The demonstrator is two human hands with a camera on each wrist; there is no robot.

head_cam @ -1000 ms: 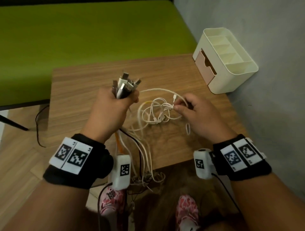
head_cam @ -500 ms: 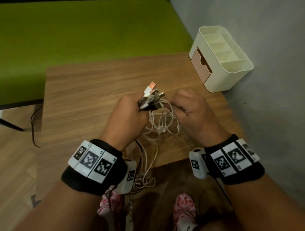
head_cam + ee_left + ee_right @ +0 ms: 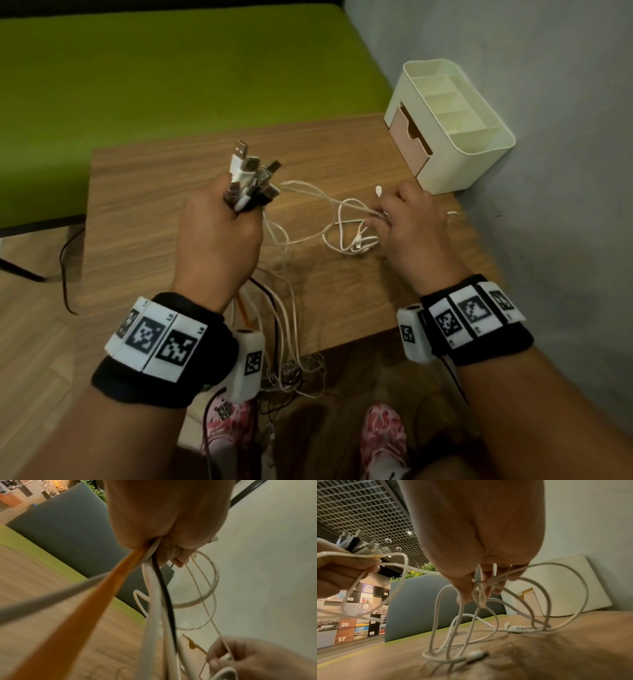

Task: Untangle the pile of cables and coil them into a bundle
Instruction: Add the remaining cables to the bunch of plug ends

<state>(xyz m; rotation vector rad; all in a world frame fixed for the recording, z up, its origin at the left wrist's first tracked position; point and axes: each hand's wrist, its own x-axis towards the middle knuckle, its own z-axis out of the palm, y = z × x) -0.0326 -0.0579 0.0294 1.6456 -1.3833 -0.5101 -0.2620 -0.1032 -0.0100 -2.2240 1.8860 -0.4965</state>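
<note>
I sit in what looks like an office or exhibition lounge: open-grid ceiling [image 3: 368,513] with spotlights, a wall of numbered photo panels [image 3: 351,622], grey partitions [image 3: 423,608], and my small wooden bench [image 3: 171,205].

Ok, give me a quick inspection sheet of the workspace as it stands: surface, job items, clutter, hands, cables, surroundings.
Surface: wooden table, small, against a grey wall.
Job's things: bunch of USB plugs upright in the left fist; tangled white cable loops on the table.
Clutter: cream desk organiser at the far right corner, top compartments look empty.
Grippers: left hand grips the plug bunch; right hand fingers pinch white strands, lifting loops.
Cables: orange, black and white leads hang off the near edge.
Surroundings: green surface beyond the table; wood floor.
</note>
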